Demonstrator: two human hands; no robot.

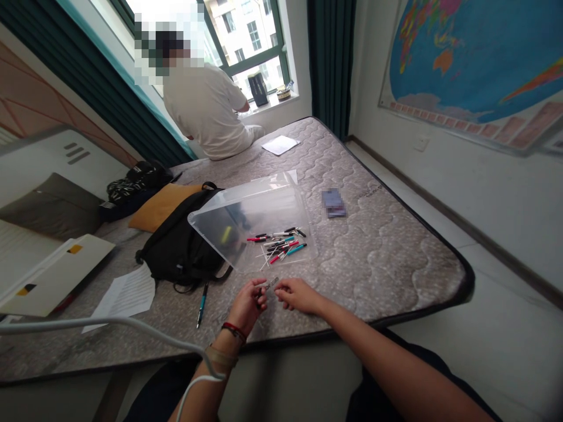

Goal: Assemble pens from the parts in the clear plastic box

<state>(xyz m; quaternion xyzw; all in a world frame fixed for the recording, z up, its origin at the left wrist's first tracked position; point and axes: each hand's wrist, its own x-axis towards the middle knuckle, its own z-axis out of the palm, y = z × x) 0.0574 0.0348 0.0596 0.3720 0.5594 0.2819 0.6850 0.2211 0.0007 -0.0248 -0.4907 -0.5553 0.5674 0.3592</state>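
My left hand [251, 305] has its fingers curled at the near edge of the mattress, closed around something too small to make out. Close beside it, my right hand [299, 295] is pinched shut. A small clear-and-grey piece [273, 282] shows between the fingertips of both hands; its kind is unclear. Just beyond lies a clear plastic bin [264, 202] on its side. Several pens [281, 246] in red, black, white and blue, with thin white sticks among them, are heaped in its open side. A teal pen [202, 306] lies alone to the left of my left hand.
A black backpack [182, 243] leans left of the bin, near an orange cushion [160, 206]. Printed paper [123, 298] and a white box [57, 275] lie further left. A grey cable [132, 322] crosses the lower left. A person [206, 108] sits at the mattress's far end.
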